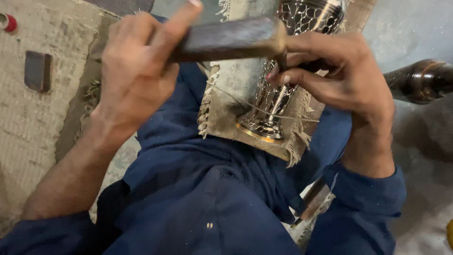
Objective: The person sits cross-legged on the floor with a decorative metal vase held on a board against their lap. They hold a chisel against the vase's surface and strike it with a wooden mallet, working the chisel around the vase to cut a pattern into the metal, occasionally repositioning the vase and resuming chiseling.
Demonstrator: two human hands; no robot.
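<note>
- Nearest: the person's lap in dark blue cloth (207,189), sleeves at both wrists; a dark tool (314,200) lies tucked beside the right thigh, idle.
- On the lap, a frayed tan cloth pad (222,118), and on it a silver metal vase (271,111), lying foot-end near, its brass-coloured foot ring towards the person, body running away to the far edge.
- Far part of the vase shows a dense cut lattice pattern; the stem near the foot also looks worked (how much of the hidden side is done, I cannot tell). My reading: decoration well along, with the neck area under the tool now in hand.
- Right hand (339,75): fingers pinched around a thin dark punch (283,63), tip set on the vase.
- Left hand (137,71): clenched on a wooden mallet block (226,40), poised over the punch's top.
- Far right on the floor: a second dark metal vessel (420,80). Far left: a small dark block (37,71) on matting (33,123).
</note>
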